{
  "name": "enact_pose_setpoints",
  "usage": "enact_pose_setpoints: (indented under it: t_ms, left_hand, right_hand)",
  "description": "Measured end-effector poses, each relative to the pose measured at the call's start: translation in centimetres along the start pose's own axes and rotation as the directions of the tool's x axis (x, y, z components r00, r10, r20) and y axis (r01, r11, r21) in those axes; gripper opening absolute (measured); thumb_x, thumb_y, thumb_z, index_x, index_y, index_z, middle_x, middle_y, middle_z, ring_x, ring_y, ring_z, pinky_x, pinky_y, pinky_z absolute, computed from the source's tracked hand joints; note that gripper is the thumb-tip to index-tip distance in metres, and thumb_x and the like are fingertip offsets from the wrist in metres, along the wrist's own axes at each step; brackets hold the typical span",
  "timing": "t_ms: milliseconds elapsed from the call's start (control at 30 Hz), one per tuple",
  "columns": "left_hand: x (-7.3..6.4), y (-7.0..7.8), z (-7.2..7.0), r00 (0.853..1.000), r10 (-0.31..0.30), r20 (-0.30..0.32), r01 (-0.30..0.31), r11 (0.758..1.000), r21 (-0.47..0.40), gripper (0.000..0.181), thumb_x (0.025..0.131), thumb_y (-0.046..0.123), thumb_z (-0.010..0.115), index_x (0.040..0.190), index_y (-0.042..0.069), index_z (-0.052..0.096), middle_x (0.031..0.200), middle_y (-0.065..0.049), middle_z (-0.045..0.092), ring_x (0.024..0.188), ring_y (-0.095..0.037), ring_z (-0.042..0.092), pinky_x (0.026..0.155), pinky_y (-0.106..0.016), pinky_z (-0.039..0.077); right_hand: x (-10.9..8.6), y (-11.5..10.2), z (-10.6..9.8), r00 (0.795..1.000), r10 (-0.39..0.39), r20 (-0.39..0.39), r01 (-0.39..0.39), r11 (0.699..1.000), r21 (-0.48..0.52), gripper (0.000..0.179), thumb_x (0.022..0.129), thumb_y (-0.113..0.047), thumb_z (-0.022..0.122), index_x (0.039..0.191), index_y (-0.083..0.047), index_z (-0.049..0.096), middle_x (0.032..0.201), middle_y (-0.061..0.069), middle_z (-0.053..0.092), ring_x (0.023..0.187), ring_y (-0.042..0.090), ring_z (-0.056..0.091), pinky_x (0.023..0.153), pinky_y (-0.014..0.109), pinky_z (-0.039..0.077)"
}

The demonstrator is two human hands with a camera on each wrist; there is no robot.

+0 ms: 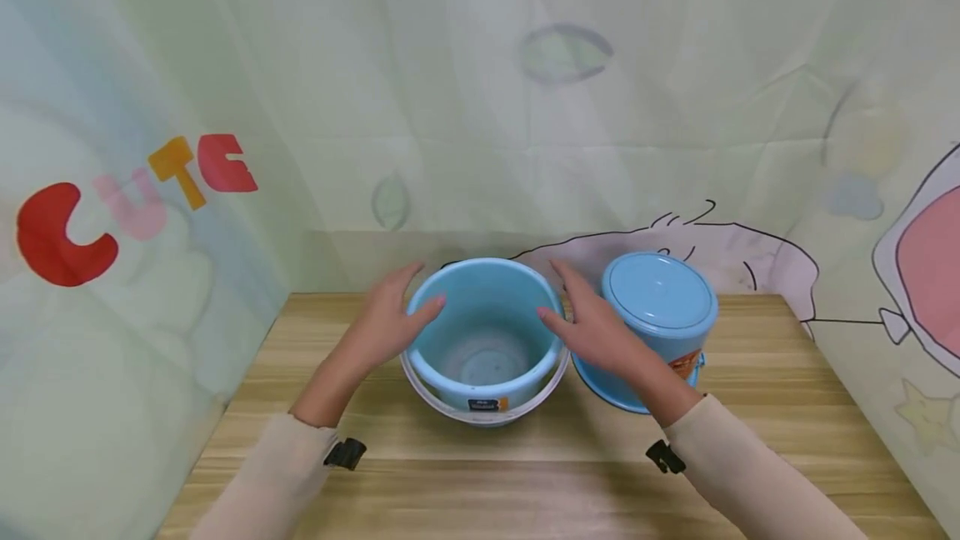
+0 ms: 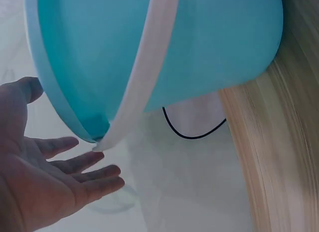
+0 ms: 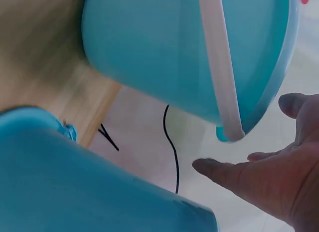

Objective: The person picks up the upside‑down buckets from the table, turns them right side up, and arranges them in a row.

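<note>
A light blue bucket [image 1: 487, 357] stands upright on the table, its mouth facing up and its inside bare. Its white handle [image 1: 450, 413] hangs down along the front, below the rim, over a small dark label. My left hand [image 1: 386, 319] is at the left side of the rim, fingers spread, thumb over the edge. On the opposite side my right hand [image 1: 592, 323] is held the same way, thumb pointing inward. In the left wrist view the fingers [image 2: 84, 164] are extended beside the handle's end; in the right wrist view the fingers [image 3: 219, 172] are straight, apart from the bucket.
A second blue bucket [image 1: 660, 294] stands upside down to the right, close to my right hand and forearm. The wooden table [image 1: 337, 482] ends at the back against a printed curtain [image 1: 465, 107], which also lines both sides.
</note>
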State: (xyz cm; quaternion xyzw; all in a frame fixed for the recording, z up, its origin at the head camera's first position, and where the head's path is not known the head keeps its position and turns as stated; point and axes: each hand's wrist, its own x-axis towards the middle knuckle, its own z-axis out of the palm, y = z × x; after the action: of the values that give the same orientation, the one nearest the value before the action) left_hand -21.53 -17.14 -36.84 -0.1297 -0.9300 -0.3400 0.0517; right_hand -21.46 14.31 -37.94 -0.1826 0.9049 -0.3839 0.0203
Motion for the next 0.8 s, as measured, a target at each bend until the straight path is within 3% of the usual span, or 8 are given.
enact_pose_setpoints:
  t_ms: [100,333,433,667,800]
  left_hand:
    - [-1.0,0.1,0.3,1.0,-0.002,-0.02,0.002,1.0,0.001,0.077,0.099,0.038,0.068,0.156,-0.002,0.036,0.158,-0.027,0.041,0.148,-0.045,0.038,0.118,-0.064,0.034]
    - [-3.3,-0.4,1.0,0.998,-0.051,-0.029,0.049,0.998,-0.047,0.089,0.096,0.041,0.071,0.16,-0.002,0.026,0.163,-0.026,0.032,0.15,-0.045,0.033,0.118,-0.066,0.033]
    - [-4.1,-0.7,1.4,0.998,-0.056,-0.026,0.054,0.994,-0.098,0.092,0.095,0.041,0.073,0.162,0.001,0.025,0.164,-0.023,0.032,0.15,-0.043,0.034,0.116,-0.065,0.036]
    - [-5.7,-1.2,2.0,0.997,-0.07,-0.015,0.063,0.96,-0.274,0.083,0.096,0.033,0.074,0.161,0.005,0.03,0.163,-0.019,0.036,0.15,-0.04,0.036,0.112,-0.06,0.041]
    - [-5.9,-1.3,2.3,0.997,-0.071,-0.019,0.061,0.94,-0.335,0.082,0.096,0.026,0.075,0.16,0.003,0.031,0.164,-0.02,0.034,0.151,-0.042,0.035,0.108,-0.054,0.045]
  right_hand:
    - [-1.3,0.2,0.5,0.999,0.032,-0.009,-0.031,0.999,0.022,0.081,0.104,-0.035,0.061,0.166,-0.011,0.015,0.171,0.015,0.021,0.155,0.04,0.029,0.119,0.063,0.033]
    - [-3.4,0.7,1.5,0.994,0.106,0.013,-0.107,0.978,0.178,0.08,0.104,-0.037,0.061,0.166,-0.016,0.015,0.167,0.017,0.029,0.146,0.042,0.043,0.108,0.061,0.047]
    - [-4.1,0.7,1.8,0.993,0.119,0.014,-0.119,0.966,0.227,0.079,0.104,-0.035,0.061,0.166,-0.016,0.016,0.167,0.018,0.031,0.148,0.042,0.041,0.109,0.058,0.047]
    - [-5.4,0.1,2.3,0.99,0.139,0.038,-0.144,0.926,0.35,0.078,0.104,-0.028,0.063,0.166,-0.015,0.016,0.168,0.017,0.028,0.15,0.042,0.036,0.11,0.054,0.046]
    - [-5.5,-0.3,2.6,0.993,0.111,0.043,-0.119,0.928,0.353,0.079,0.104,-0.024,0.063,0.166,-0.012,0.015,0.169,0.017,0.024,0.151,0.042,0.035,0.109,0.054,0.046]
